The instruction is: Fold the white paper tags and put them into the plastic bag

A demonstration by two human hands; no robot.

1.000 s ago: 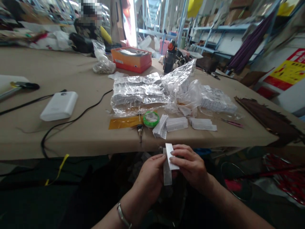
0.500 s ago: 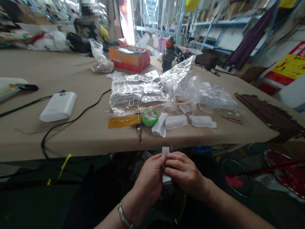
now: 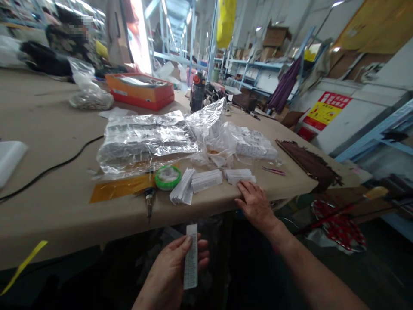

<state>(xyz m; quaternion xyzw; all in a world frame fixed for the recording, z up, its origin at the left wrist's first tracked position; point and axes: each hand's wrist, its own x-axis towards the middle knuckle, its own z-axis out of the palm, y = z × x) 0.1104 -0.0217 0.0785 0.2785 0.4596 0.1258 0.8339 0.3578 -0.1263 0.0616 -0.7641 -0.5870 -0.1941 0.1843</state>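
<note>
White strip (image 3: 191, 262), printed lines on it, is in your left hand (image 3: 172, 265), off the table (image 3: 53, 125), in front of its near edge, standing roughly lengthwise. You pinch it between thumb and fingers, thumb on the printed face. Your right hand (image 3: 258, 209) is over the near edge, thumb spread away from the fingers, fingertips at the near side of the right stack (image 3: 238, 175); can't tell if they touch a strip there.

Left of that stack, along the near edge: middle stack (image 3: 207, 180), then fanned stack (image 3: 183, 187), slanted. Green tub (image 3: 165, 187) just beside the fanned one, whitish stuff in it. Pen-like tool (image 3: 149, 206) points at the near edge, amber sheet (image 3: 118, 188) left of it. Pink tweezers (image 3: 274, 171) right of the stacks, brown cloth (image 3: 305, 161) by the right edge.

Behind: clear bags (image 3: 145, 135) with pale contents. Toward the far edge, orange box (image 3: 138, 95) and dark bottle (image 3: 197, 94). Black cable (image 3: 51, 170) runs across the left.
</note>
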